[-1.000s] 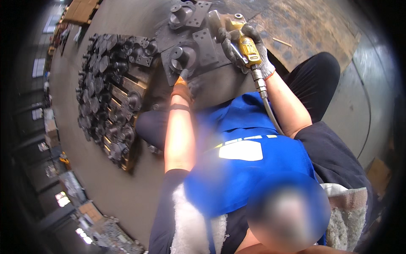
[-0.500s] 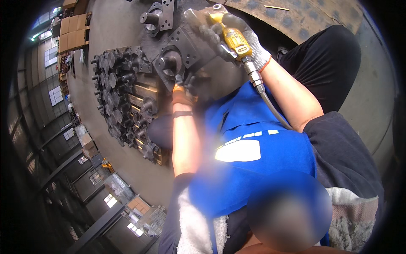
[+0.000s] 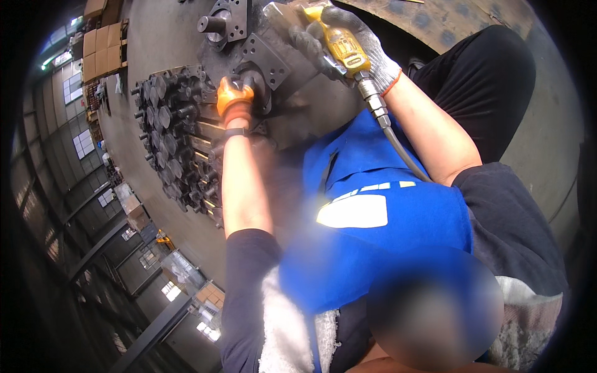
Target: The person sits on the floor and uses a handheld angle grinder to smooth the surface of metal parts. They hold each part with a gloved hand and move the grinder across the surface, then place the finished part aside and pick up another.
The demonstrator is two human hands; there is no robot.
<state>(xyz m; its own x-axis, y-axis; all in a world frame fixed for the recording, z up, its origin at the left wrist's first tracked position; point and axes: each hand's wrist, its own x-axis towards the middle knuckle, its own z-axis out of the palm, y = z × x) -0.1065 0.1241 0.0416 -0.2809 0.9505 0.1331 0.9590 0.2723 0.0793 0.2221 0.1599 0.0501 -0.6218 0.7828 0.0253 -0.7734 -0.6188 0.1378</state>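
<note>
My left hand point(image 3: 235, 99), in an orange work glove with dark fingers, is closed round the stub shaft of a dark metal flange part. The part's square plate point(image 3: 266, 61), drilled with holes, rises just beyond that hand. My right hand point(image 3: 367, 43), in a pale grey glove with dark fingers, grips a yellow air tool point(image 3: 346, 51). A metal coupling point(image 3: 371, 96) and a grey hose point(image 3: 398, 146) run from the tool back towards my body. The tool's far end is blurred. A second flange part point(image 3: 214, 25) with a similar shaft lies farther off, near the top edge.
Left of my left hand, many dark round-ended metal parts point(image 3: 165, 118) are stacked on a wooden pallet point(image 3: 202, 144). Cardboard boxes point(image 3: 106, 46) stand at the far left. A worn, spotted board point(image 3: 444, 25) lies at the upper right, beyond my bent knee point(image 3: 485, 81).
My left hand has moved left and up, from the plate's lower corner to the shaft, and has closed round it. My right hand still holds the air tool, shifted slightly left.
</note>
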